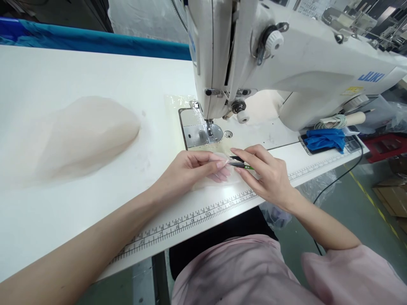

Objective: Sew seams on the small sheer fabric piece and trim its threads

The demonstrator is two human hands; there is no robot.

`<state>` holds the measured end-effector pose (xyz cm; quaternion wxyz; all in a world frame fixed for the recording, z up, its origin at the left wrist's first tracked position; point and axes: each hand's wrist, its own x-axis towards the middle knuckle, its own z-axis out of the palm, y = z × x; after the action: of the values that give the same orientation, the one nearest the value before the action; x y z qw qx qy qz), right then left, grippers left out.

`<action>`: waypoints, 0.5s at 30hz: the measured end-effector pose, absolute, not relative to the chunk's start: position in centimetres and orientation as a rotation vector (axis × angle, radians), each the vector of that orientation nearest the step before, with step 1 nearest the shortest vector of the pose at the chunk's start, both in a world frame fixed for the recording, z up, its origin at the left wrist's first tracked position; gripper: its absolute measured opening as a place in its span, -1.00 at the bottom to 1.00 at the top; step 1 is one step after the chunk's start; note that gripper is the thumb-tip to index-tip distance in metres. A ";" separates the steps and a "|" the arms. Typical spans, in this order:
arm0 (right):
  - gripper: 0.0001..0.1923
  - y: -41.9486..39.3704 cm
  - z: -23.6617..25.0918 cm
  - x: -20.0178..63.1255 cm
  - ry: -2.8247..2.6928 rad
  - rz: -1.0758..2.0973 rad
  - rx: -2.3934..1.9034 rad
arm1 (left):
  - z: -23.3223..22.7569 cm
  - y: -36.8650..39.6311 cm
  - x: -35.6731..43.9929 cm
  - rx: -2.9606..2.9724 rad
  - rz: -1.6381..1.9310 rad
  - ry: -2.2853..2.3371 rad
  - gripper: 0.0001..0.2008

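My left hand [203, 165] pinches a small piece of thin, sheer pale fabric [208, 181] just in front of the sewing machine. In my right hand [262, 171] is a pair of thread snips [238, 164] with dark blades and a bit of green on the handle. The blades point left, parted slightly, and their tips meet the fabric's edge by my left fingertips. Behind both hands are the machine's presser foot [209, 128] and metal needle plate [199, 134]. No fabric shows under the foot clearly enough to tell.
Sheer pale fabric [92, 131] lies in a raised fold on the left of the white table [152, 80]. The sewing machine [305, 59] fills the upper right. A blue cloth [326, 140] rests on a phone-like dark object at right. A printed ruler [190, 222] follows the front edge.
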<state>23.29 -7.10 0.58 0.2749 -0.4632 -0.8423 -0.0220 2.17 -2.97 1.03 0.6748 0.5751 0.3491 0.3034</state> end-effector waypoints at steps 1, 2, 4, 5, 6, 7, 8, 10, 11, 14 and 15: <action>-0.64 -7.1 0.6 23.3 -2.263 -0.070 -1.242 | 1.0 -3.0 2.2 1.294 0.683 0.788 -0.87; -0.65 -7.1 0.6 23.3 -2.263 -0.079 -1.239 | 1.0 -3.0 2.2 1.295 0.685 0.790 -0.87; -0.65 -7.0 0.5 23.2 -2.264 -0.095 -1.235 | 1.1 -3.0 2.2 1.296 0.683 0.787 -0.87; -0.66 -7.0 0.5 23.2 -2.264 -0.102 -1.234 | 1.1 -3.0 2.2 1.298 0.682 0.783 -0.87; -0.66 -7.0 0.5 23.2 -2.265 -0.110 -1.233 | 1.1 -3.0 2.2 1.299 0.682 0.779 -0.87; -0.66 -7.0 0.5 23.2 -2.265 -0.118 -1.233 | 1.1 -3.0 2.2 1.300 0.682 0.776 -0.87; -0.66 -7.0 0.5 23.2 -2.264 -0.127 -1.229 | 1.1 -3.0 2.2 1.300 0.683 0.773 -0.87; -0.67 -7.0 0.5 23.2 -2.263 -0.139 -1.223 | 1.0 -3.0 2.2 1.296 0.686 0.772 -0.88; -0.67 -7.0 0.5 23.2 -2.263 -0.142 -1.221 | 1.0 -3.0 2.2 1.294 0.687 0.772 -0.88; -0.68 -7.0 0.6 23.2 -2.262 -0.146 -1.223 | 0.9 -3.0 2.1 1.288 0.693 0.771 -0.88; -0.68 -7.0 0.6 23.2 -2.261 -0.147 -1.225 | 0.9 -3.0 2.1 1.288 0.693 0.771 -0.88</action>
<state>23.16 -6.98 0.61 0.2790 -0.4567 -0.8429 -0.0550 2.14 -2.96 0.90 0.6773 0.5730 0.3431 0.3085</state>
